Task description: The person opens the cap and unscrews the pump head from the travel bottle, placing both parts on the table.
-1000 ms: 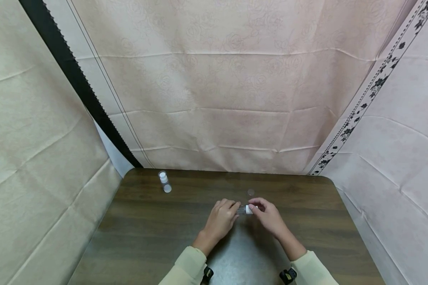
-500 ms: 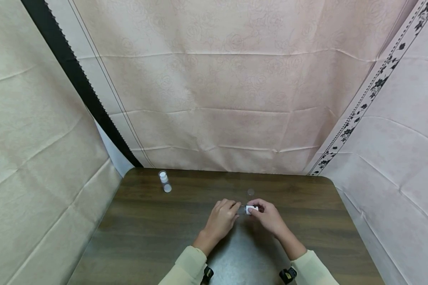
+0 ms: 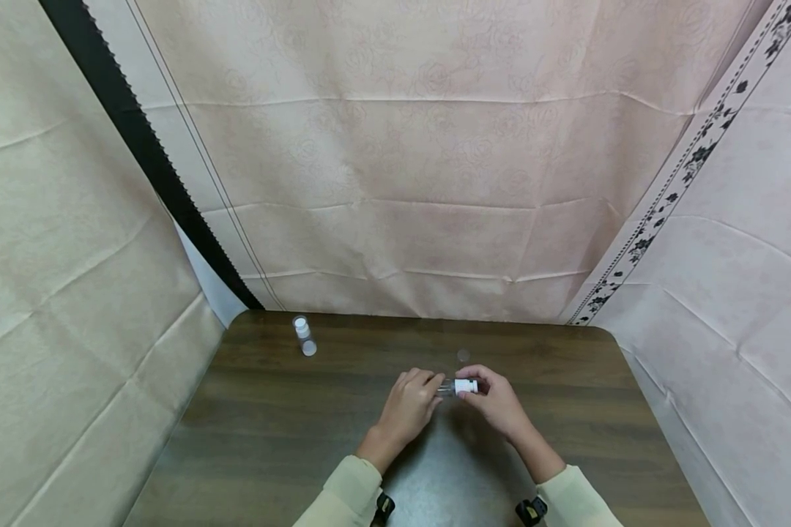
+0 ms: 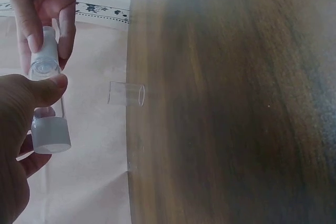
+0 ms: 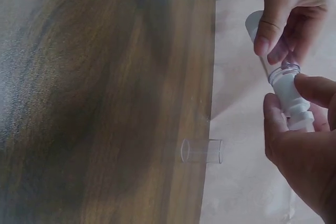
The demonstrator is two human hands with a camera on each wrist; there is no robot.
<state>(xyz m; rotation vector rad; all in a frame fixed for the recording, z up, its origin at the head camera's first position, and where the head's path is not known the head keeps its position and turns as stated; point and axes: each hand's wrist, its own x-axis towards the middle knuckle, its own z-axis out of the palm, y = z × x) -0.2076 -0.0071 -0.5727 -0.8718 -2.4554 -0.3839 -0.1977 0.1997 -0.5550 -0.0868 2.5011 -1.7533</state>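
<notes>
A small clear pump bottle (image 3: 447, 389) with a white base lies sideways between both hands above the table. My left hand (image 3: 405, 406) grips its clear body, thumb across it in the left wrist view; the white base (image 4: 51, 136) pokes out below. My right hand (image 3: 497, 402) pinches the white pump top (image 5: 289, 92) between thumb and fingers. In the right wrist view the threaded neck shows just where the white top meets the body. Beyond the hands, a clear cap (image 5: 202, 151) stands on the table.
A second bottle (image 3: 305, 337) of the same look, white at both ends, stands near the table's back left corner. The brown wooden table (image 3: 270, 439) ends at a hanging pale cloth (image 3: 402, 241), with more cloth along both sides.
My right fingers have shifted around the white pump top, and more of it shows between them. The left hand, the cap and the second bottle have stayed in place.
</notes>
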